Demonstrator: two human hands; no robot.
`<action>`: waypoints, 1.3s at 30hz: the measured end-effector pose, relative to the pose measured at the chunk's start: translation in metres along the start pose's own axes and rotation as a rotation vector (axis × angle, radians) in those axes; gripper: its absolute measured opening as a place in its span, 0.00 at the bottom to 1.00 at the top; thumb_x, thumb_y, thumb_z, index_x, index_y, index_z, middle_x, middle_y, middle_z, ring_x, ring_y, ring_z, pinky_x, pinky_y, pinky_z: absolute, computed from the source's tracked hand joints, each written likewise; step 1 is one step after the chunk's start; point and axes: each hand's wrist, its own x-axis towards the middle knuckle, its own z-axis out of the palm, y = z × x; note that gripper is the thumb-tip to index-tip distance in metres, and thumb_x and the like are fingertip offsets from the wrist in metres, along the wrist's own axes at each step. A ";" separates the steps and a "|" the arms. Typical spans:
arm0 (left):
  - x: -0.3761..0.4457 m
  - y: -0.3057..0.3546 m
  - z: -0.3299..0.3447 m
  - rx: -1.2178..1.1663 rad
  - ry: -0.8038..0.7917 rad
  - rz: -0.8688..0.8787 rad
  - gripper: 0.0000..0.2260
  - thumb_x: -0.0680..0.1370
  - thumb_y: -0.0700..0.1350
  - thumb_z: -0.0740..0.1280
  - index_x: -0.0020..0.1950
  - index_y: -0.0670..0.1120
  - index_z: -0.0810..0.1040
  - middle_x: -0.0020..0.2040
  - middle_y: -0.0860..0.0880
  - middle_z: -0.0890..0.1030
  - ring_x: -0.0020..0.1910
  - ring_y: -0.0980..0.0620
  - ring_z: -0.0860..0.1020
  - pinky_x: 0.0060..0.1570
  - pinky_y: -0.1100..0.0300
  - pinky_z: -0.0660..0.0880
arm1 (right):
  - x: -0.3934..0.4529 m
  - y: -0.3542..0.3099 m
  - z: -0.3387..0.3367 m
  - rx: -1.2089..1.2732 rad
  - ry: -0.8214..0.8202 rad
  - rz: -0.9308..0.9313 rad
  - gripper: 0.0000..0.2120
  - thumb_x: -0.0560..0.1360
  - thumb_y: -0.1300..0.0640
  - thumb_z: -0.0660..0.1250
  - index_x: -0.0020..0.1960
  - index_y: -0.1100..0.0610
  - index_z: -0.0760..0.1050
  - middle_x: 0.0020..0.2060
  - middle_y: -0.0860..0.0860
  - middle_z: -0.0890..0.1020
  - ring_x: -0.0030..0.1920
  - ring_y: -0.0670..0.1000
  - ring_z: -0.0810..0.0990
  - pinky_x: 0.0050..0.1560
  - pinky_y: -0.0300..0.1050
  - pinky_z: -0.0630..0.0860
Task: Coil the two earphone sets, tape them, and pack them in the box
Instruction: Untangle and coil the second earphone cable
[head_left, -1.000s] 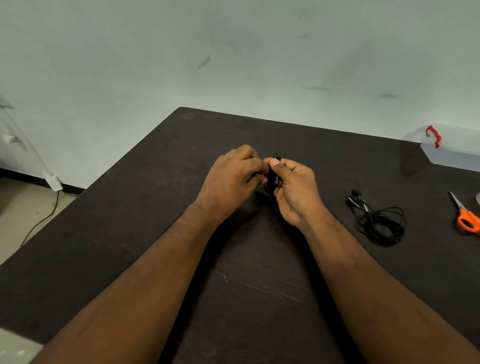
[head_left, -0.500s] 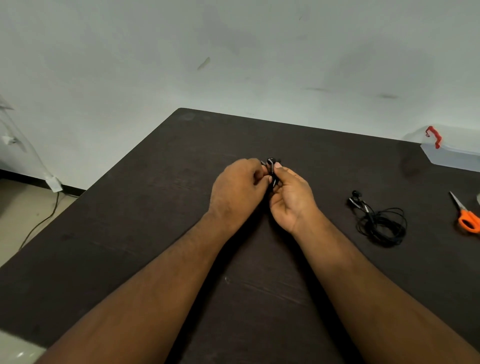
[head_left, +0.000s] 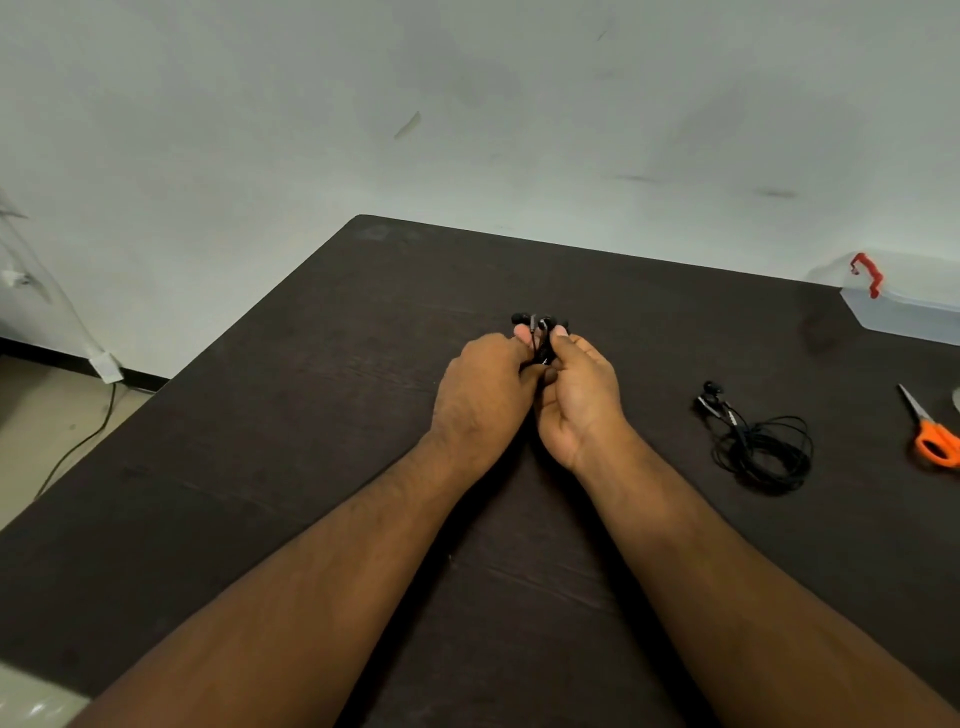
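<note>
We find no readable text, labels, brands, numbers or signs anywhere in the head view.

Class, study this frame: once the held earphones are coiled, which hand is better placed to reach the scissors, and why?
Probably the right hand. The scissors lie at the table's right edge, beyond the second earphone set, on that hand's side. The left hand would have to cross over while both grip the held earphones.
</note>
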 end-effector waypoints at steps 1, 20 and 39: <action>-0.001 -0.001 0.000 -0.039 0.017 -0.017 0.10 0.79 0.50 0.65 0.44 0.48 0.82 0.32 0.57 0.70 0.28 0.59 0.71 0.27 0.68 0.63 | 0.000 0.000 0.000 0.004 -0.011 -0.002 0.08 0.81 0.60 0.60 0.52 0.61 0.76 0.53 0.59 0.83 0.46 0.50 0.82 0.41 0.37 0.80; 0.008 -0.006 0.004 -0.421 0.044 -0.189 0.20 0.78 0.53 0.66 0.30 0.43 0.77 0.30 0.44 0.77 0.27 0.48 0.73 0.30 0.52 0.71 | 0.000 0.005 0.003 0.104 -0.056 0.042 0.09 0.80 0.60 0.60 0.42 0.58 0.73 0.37 0.53 0.81 0.38 0.48 0.82 0.40 0.41 0.81; 0.022 -0.040 -0.030 -0.639 0.020 -0.133 0.21 0.64 0.49 0.80 0.24 0.43 0.69 0.19 0.56 0.66 0.20 0.61 0.62 0.21 0.70 0.59 | 0.001 -0.008 -0.008 0.003 -0.509 0.160 0.09 0.73 0.59 0.65 0.45 0.61 0.83 0.54 0.58 0.83 0.62 0.56 0.78 0.65 0.52 0.72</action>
